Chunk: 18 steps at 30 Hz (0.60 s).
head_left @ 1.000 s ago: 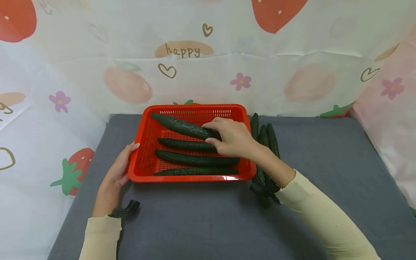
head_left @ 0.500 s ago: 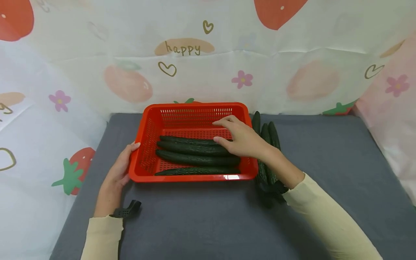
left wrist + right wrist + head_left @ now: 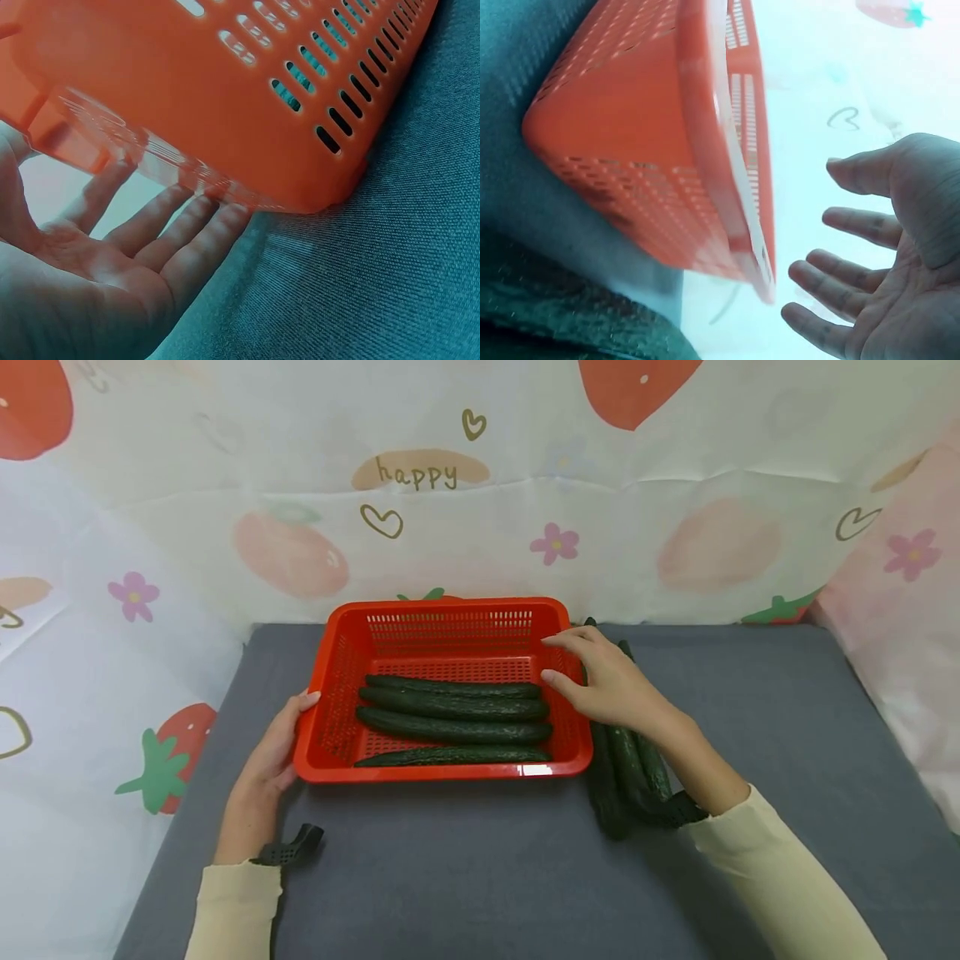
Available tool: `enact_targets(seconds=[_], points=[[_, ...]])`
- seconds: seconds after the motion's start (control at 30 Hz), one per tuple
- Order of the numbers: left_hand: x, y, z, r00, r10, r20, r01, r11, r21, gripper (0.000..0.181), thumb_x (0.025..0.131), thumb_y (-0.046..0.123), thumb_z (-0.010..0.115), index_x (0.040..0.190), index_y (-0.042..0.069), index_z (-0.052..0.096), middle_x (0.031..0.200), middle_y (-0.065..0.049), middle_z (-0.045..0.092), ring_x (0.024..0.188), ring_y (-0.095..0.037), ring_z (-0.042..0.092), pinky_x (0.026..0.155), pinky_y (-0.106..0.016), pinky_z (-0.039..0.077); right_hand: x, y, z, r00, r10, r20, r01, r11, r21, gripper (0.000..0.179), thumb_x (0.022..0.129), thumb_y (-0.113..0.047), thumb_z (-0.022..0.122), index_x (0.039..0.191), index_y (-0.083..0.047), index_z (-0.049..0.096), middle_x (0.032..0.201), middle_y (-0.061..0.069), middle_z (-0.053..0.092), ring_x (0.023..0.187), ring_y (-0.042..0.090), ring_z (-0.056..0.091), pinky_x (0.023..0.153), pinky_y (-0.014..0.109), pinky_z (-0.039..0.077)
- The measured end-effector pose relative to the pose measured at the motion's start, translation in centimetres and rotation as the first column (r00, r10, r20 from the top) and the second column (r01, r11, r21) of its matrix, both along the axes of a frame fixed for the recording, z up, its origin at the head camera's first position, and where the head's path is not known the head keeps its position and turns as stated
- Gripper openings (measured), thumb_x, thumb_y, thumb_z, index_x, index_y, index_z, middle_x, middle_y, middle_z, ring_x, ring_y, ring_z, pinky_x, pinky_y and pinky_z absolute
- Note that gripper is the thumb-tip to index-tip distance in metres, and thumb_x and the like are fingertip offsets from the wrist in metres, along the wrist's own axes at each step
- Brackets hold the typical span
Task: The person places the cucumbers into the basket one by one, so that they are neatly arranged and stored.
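Note:
A red plastic basket (image 3: 450, 772) with slotted walls holds several dark green cucumbers (image 3: 453, 704), lying lengthwise side by side. My left hand (image 3: 272, 745) holds the basket's left end, thumb on the rim and fingers against the outer wall; those fingers (image 3: 191, 240) show beneath the rim in the left wrist view. Over the basket's right rim hovers my right hand (image 3: 611, 685), fingers spread and nothing in them. The right wrist view shows that palm (image 3: 900, 300) apart from the basket. Loose cucumbers (image 3: 626, 760) lie to the basket's right, partly hidden under my right hand and wrist.
A grey cloth (image 3: 465, 877) covers the table. Behind it hangs a white curtain (image 3: 480, 552) printed with fruit and hearts, close to the basket's back rim. Black straps (image 3: 288, 847) circle both wrists.
My right hand let go of a cucumber, which now lies at the back of the row in the basket. It then moved right, over the rim. My left hand stayed put.

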<state>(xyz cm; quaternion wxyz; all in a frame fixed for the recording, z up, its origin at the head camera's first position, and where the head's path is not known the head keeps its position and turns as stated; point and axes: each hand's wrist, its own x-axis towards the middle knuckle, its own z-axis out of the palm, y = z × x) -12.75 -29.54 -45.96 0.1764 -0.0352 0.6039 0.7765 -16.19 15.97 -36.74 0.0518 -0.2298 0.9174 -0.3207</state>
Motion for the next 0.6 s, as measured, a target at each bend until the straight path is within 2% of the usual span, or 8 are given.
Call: enact_targets(seconds=[0.3,0.6], points=[[0.4,-0.3,0.1,1.0,0.002,0.003,-0.002,1.0,-0.006,0.046,0.113,0.042,0.044,0.155,0.025,0.034,0.117,0.01,0.069,0.099,-0.005,0.07,0.084,-0.023,0.062,0.9,2.2,-0.6,0.998,-0.053,0.016,0.054,0.998,-0.041,0.052,0.106,-0.025,0.065,0.152,-0.004,0.053,0.156,0.022,0.047,0.138,0.042,0.052,0.113,0.065,0.045],[0.2,0.0,0.1,1.0,0.006,0.011,-0.005,1.0,-0.017,0.046,0.113,0.042,0.043,0.155,0.025,0.033,0.12,0.011,0.065,0.103,-0.004,0.066,0.087,-0.022,0.06,1.9,4.7,-2.2,0.994,-0.111,0.002,0.111,0.99,-0.085,0.05,0.108,-0.023,0.061,0.152,-0.004,0.051,0.154,0.025,0.048,0.136,0.043,0.052,0.108,0.064,0.046]])
